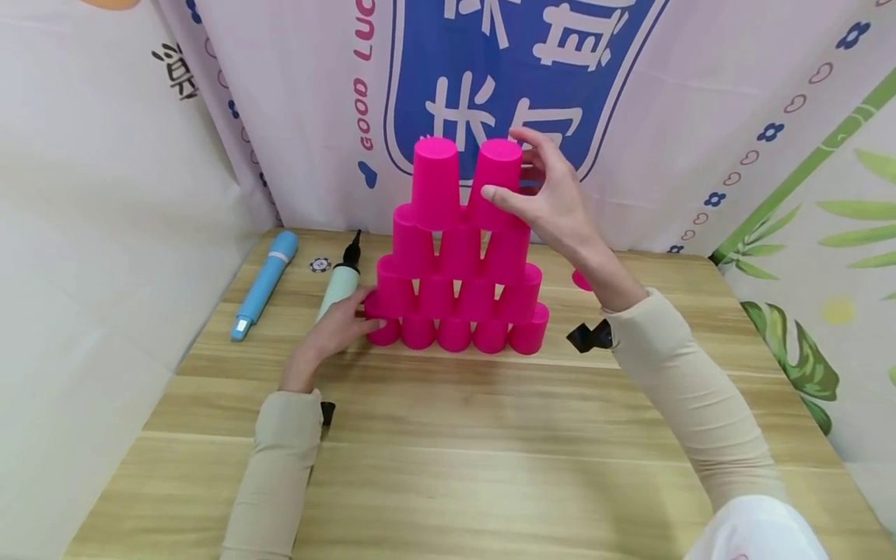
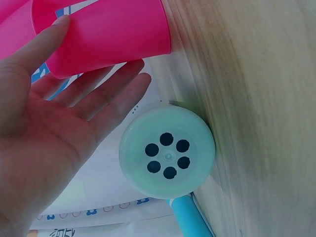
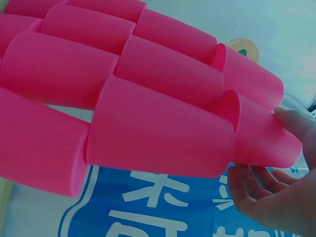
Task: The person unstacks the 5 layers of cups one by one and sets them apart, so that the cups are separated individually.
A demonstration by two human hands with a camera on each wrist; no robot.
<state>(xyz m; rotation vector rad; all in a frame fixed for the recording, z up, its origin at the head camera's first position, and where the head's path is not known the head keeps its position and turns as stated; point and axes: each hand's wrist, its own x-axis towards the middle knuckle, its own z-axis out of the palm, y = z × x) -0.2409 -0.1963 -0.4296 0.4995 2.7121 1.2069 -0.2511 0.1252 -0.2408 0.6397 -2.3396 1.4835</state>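
Upside-down pink cups stand in a stepped pyramid, with several in the bottom row and two on top. In the head view my right hand [image 1: 553, 198] holds the top right cup [image 1: 498, 179], thumb on its front and fingers behind. The right wrist view shows this cup [image 3: 266, 140] resting across the row below, its open rim toward that row. Beside it stands the top left cup [image 1: 435, 187]. My left hand [image 1: 339, 323] is at the lower left corner, fingers extended loosely around a bottom-row cup [image 2: 113, 37], the thumb in front and the other fingers behind.
A mint-green hand pump [image 1: 339, 286] with a black nozzle lies just behind my left hand. Farther left are a blue tube-shaped tool [image 1: 266, 284] and a small round chip [image 1: 320, 265]. Part of a pink thing [image 1: 582, 279] shows behind my right forearm. A printed cloth [image 1: 308, 117] hangs behind the table.
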